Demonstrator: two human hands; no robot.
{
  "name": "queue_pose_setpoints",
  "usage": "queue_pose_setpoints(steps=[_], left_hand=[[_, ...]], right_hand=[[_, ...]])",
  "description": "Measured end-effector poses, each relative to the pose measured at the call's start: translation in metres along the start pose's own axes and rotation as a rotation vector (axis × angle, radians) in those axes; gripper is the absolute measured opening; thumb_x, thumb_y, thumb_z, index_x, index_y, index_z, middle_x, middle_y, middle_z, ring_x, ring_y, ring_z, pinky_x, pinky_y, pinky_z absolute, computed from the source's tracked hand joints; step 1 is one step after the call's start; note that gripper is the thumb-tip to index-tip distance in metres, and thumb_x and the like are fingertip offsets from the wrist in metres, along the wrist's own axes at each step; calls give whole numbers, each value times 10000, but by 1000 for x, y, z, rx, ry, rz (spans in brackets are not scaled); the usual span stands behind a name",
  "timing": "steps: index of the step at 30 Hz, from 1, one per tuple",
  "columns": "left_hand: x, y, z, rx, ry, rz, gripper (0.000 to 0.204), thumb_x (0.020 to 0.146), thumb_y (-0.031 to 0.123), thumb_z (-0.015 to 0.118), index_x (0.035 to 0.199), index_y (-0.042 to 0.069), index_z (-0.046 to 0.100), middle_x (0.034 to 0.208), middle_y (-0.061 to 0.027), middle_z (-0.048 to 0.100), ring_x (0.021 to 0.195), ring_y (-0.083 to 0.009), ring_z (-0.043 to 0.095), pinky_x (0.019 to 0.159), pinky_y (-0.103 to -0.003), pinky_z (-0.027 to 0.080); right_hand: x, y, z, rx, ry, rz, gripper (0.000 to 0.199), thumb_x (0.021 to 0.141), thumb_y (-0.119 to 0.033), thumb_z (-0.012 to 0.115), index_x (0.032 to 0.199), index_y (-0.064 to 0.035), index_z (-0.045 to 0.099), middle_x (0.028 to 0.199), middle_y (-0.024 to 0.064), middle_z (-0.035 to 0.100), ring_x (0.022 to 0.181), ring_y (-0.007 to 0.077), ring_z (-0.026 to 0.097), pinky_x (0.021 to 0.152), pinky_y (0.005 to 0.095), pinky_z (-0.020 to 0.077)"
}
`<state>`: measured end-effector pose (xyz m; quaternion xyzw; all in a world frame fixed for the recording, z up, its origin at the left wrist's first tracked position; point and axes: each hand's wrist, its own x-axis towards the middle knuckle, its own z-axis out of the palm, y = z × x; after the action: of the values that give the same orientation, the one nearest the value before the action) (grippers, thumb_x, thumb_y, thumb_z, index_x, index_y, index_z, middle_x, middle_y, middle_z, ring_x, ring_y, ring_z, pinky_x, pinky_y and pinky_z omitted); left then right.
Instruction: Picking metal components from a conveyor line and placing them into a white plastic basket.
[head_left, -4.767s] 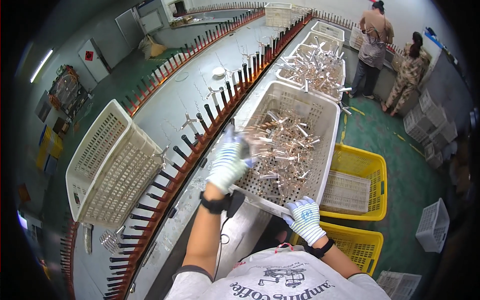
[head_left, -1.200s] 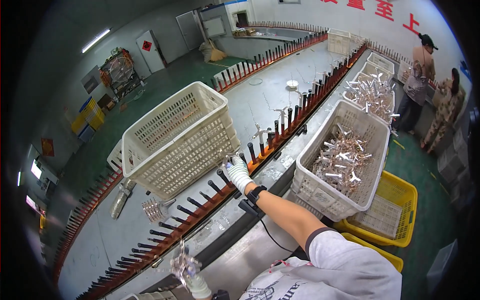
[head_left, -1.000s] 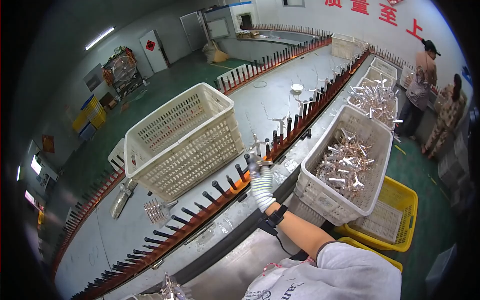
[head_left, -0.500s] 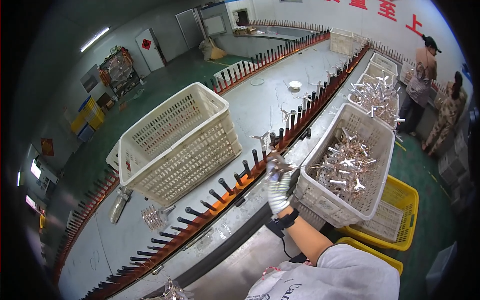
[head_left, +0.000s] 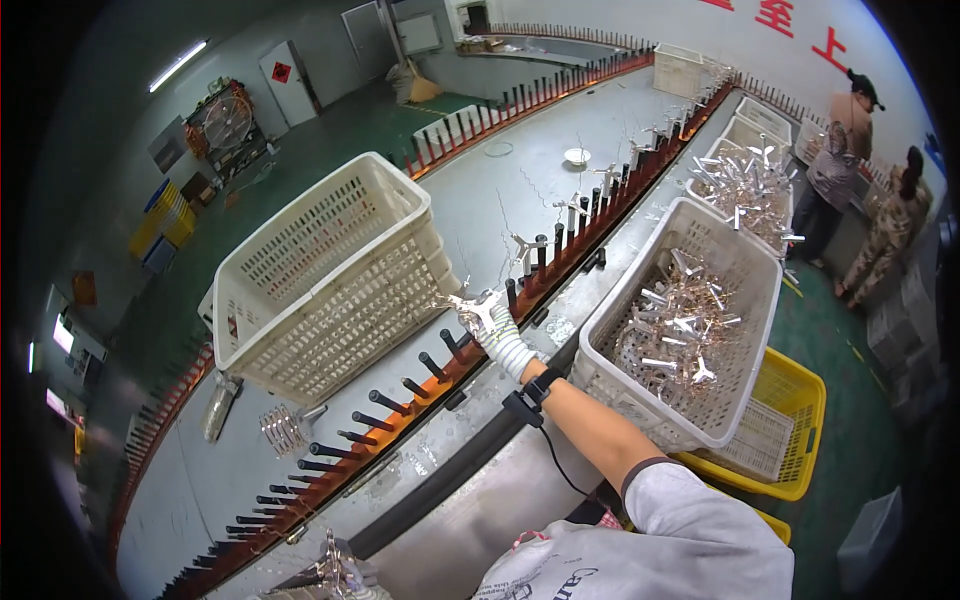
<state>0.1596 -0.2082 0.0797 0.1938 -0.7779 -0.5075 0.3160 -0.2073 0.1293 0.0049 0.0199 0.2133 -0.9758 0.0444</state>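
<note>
My right hand (head_left: 502, 340), in a white striped glove with a black band at the wrist, reaches over the row of upright black pegs (head_left: 425, 365). Its fingers are closed on a silver three-armed metal part (head_left: 482, 310), beside the near corner of a large white slotted crate (head_left: 330, 320). Just beyond it, similar three-armed parts with thin wires (head_left: 525, 250) sit at the pegs farther along. At the lower edge, my left hand (head_left: 366, 577) is only partly in view, closed around a cluster of wired metal parts (head_left: 334, 562). Most of its fingers are hidden.
To my right stands a white crate (head_left: 655, 405) heaped with loose metal parts (head_left: 685, 320), above a yellow crate (head_left: 800, 420). Farther back is another filled crate (head_left: 745, 195). A small white dish (head_left: 577, 157) lies on the grey table (head_left: 520, 190). Two people stand at the far right.
My right hand has moved left and slightly up from beside the filled crate to the pegs, carrying a metal part. The whole view has shifted slightly. More of my left hand's cluster shows.
</note>
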Motion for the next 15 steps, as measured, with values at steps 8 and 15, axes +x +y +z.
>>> queue_pose_setpoints(steps=[8, 15], left_hand=[[16, -25, -19, 62, 6, 59, 388, 867, 289, 496, 1133, 7, 521, 1074, -133, 528, 823, -218, 540, 745, -301, 428], [34, -38, -8, 67, -112, 134, 388, 879, 302, 489, 1138, 14, 514, 1124, -134, 510, 875, -233, 538, 802, -316, 431]], right_hand=[[-63, 12, 64, 929, -556, 92, 447, 885, -254, 502, 1195, 56, 412, 1123, 222, 504, 1003, 276, 540, 854, 374, 499], [-7, 0, 8, -1035, 102, -790, 329, 805, -90, 487, 1128, -41, 522, 1150, 117, 551, 984, 246, 550, 826, 397, 458]])
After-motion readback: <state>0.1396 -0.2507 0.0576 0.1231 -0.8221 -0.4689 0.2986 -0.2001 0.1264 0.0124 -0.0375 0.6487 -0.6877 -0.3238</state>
